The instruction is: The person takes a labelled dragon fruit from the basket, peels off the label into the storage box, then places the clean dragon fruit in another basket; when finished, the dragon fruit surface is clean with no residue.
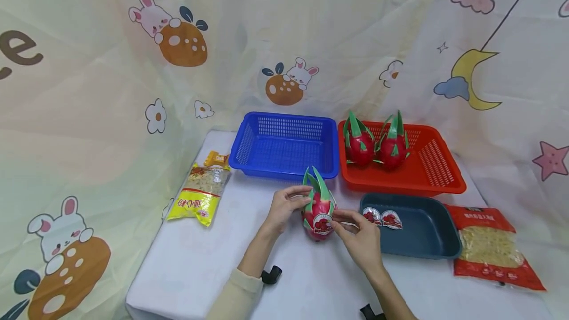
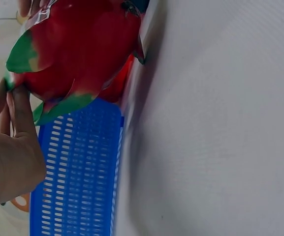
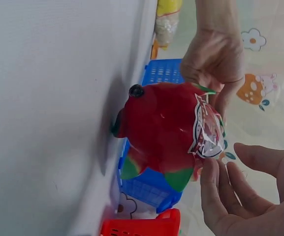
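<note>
A red dragon fruit (image 1: 321, 206) with green leaf tips lies on the white table, its long leaves pointing away toward the blue basket. My left hand (image 1: 286, 207) pinches it at its leafy end from the left. A round label (image 1: 322, 223) with a red fruit picture is on the side of the fruit facing me. My right hand (image 1: 362, 242) has its fingertips at the label's right edge; in the right wrist view the thumb stands apart from the fingers. Two similar labels (image 1: 391, 220) lie in a dark teal tray (image 1: 422, 241) to the right.
Behind the fruit stands a blue basket (image 1: 284, 172). Beside it, a red basket (image 1: 400, 181) holds two more dragon fruits (image 1: 393, 149). A yellow food packet (image 1: 197, 199) and a small orange packet (image 1: 216, 158) lie left. At the right lies a red bag (image 1: 491, 246).
</note>
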`<action>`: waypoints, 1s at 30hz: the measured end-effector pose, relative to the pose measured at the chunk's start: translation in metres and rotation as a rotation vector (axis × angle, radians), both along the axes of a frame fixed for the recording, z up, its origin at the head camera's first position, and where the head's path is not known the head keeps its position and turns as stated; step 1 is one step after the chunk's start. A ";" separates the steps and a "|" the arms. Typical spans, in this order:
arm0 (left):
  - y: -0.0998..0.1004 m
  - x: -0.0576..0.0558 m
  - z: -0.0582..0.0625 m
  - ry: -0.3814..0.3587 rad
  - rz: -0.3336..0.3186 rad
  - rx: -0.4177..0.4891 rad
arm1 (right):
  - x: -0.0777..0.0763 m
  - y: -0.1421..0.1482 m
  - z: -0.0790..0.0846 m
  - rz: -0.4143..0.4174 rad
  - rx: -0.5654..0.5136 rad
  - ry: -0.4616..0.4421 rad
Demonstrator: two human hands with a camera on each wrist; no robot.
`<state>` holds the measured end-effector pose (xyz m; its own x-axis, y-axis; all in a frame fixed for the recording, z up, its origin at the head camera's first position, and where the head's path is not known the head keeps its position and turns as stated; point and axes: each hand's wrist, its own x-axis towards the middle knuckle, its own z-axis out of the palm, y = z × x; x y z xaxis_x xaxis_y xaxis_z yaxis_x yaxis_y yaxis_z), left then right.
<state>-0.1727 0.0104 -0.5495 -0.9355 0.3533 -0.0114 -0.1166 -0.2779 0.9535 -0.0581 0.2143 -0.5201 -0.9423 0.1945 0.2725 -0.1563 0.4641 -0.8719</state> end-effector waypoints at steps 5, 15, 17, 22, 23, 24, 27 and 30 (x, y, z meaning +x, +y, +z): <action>0.001 -0.001 0.001 0.002 0.017 -0.004 | -0.002 -0.002 0.000 -0.010 0.028 -0.003; 0.009 0.009 0.010 -0.040 0.127 -0.041 | -0.002 -0.011 -0.003 -0.098 0.110 0.030; 0.013 0.012 0.011 -0.026 0.125 -0.055 | 0.000 -0.011 -0.006 -0.118 0.125 0.037; 0.017 0.013 0.010 -0.025 0.133 -0.057 | 0.000 -0.012 -0.012 -0.112 0.161 0.075; 0.017 0.013 0.011 -0.029 0.132 -0.056 | 0.000 -0.012 -0.012 -0.108 0.163 0.084; 0.017 0.013 0.011 -0.035 0.127 -0.056 | 0.000 -0.012 -0.012 -0.107 0.166 0.094; 0.016 0.011 0.012 -0.042 0.118 -0.059 | -0.002 -0.011 -0.011 -0.099 0.169 0.112; 0.017 0.008 0.015 -0.030 0.116 -0.060 | -0.006 -0.008 -0.009 -0.094 0.166 0.115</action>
